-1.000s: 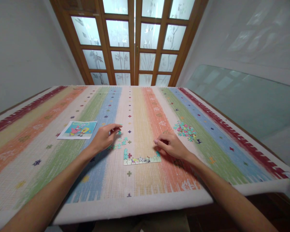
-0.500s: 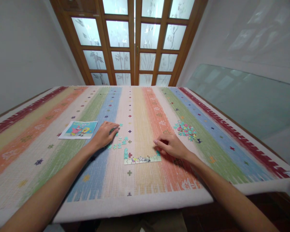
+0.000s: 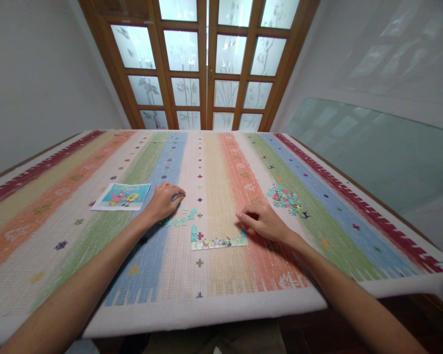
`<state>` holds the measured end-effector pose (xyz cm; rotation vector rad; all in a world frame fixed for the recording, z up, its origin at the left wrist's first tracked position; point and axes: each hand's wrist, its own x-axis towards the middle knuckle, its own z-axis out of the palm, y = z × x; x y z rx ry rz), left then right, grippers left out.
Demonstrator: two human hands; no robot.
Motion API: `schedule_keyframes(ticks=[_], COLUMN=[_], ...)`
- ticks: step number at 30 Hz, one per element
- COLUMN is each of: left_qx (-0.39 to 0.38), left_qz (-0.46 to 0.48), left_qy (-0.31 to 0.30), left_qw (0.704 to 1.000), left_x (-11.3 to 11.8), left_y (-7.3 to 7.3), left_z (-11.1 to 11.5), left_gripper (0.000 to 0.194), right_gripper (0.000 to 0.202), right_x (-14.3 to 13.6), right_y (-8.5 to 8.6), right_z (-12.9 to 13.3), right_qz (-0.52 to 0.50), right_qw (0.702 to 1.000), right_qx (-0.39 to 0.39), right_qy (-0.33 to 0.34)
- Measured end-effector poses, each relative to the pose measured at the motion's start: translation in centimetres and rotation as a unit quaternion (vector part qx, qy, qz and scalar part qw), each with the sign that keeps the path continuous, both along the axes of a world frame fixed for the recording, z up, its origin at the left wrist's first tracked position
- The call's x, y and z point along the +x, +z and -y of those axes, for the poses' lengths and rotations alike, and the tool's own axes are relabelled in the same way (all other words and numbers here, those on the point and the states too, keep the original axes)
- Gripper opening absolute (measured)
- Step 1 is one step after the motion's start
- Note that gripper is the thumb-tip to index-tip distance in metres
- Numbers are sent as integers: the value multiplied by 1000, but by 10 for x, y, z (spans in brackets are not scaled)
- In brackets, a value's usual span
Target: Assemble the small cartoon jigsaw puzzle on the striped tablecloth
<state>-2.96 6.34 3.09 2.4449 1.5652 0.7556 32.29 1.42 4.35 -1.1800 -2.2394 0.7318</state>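
Note:
My left hand (image 3: 167, 201) rests on the cloth with its fingers curled and thumb drawn in, closed on a teal jigsaw piece that is mostly hidden. Just below it lie several loose teal jigsaw pieces (image 3: 184, 221). My right hand (image 3: 261, 221) hovers low beside the right end of an L-shaped joined puzzle edge (image 3: 217, 244). Its thumb and fingers are pinched together, and whatever may be between them is hidden. The joined edge has a pale bottom row and a short teal column at its left.
A picture card with cartoon figures (image 3: 121, 196) lies left of my left hand. A heap of mixed jigsaw pieces (image 3: 285, 199) sits beyond my right hand. A striped cloth (image 3: 214, 275) covers the table. Wooden glazed doors (image 3: 206, 73) stand behind.
My left fingers have closed over the teal piece that showed at their tips. The right hand keeps its pinched pose near the puzzle edge. The view has shifted slightly.

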Motion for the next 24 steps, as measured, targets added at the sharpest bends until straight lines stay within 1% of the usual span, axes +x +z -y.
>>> schedule_keyframes(ticks=[3,5,7,10,14,17,19,21,24], left_qx=[-15,-39,-78,-127,-147,-163,-180,-201,-250], left_qz=[63,116,172,249,313,342,356,369,374], left_qy=[16,26,28,14,10,-5,-23,-42,-76], left_qw=[998,992,982,960,938,926,917,907,890], left_x=[0,1,2,3,8,21,35,51,73], left_y=[3,5,7,11,19,23,23,21,17], left_z=[1,2,4,7,17,31,43,56,74], left_gripper=[16,19,19,23,24,22,22,23,25], right_gripper=[40,40,39,38,37,34,30,28,35], right_x=[0,0,0,1,2,-1,-5,-12,-24], right_y=[0,0,0,0,-1,1,3,4,5], right_z=[0,0,0,0,-1,1,4,9,17], right_qz=[0,1,4,8,-1,-27,-59,-103,-167], right_qw=[1000,1000,1000,1000,1000,1000,998,991,969], right_qx=[7,8,7,6,11,1,-28,-82,-175], right_qy=[4,7,7,6,6,6,7,16,40])
